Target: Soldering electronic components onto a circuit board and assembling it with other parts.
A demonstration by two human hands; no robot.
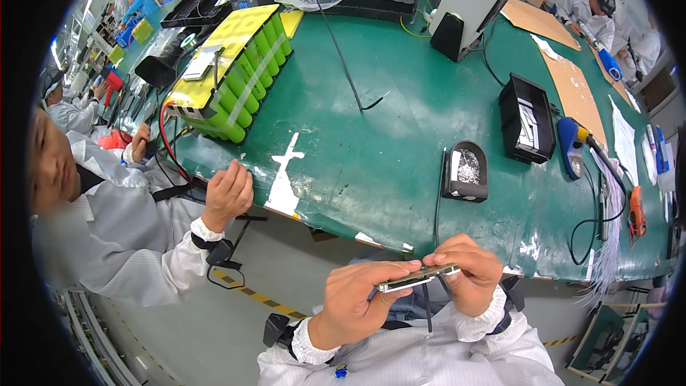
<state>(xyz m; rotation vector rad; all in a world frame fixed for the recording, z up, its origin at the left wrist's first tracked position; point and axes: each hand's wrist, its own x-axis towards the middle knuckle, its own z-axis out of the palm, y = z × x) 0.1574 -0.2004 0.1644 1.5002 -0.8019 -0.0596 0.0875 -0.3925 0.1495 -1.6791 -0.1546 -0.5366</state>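
Note:
In front of my body, over the near table edge, a thin circuit board with a pale lower edge is held between both hands. My left hand pinches its left end, thumb below and fingers on top. Gripping the right end is my right hand, with fingers curled over it. A black cable hangs below the board, and another dark cable runs from the table down to my hands. Just beyond them on the green table stands a small black holder with silvery material inside.
A battery pack of green cells with a yellow top stands at the far left, near a co-worker's hand. At the right are a black bin, a soldering iron stand, white wires and an orange tool. A dark cable hangs over the middle.

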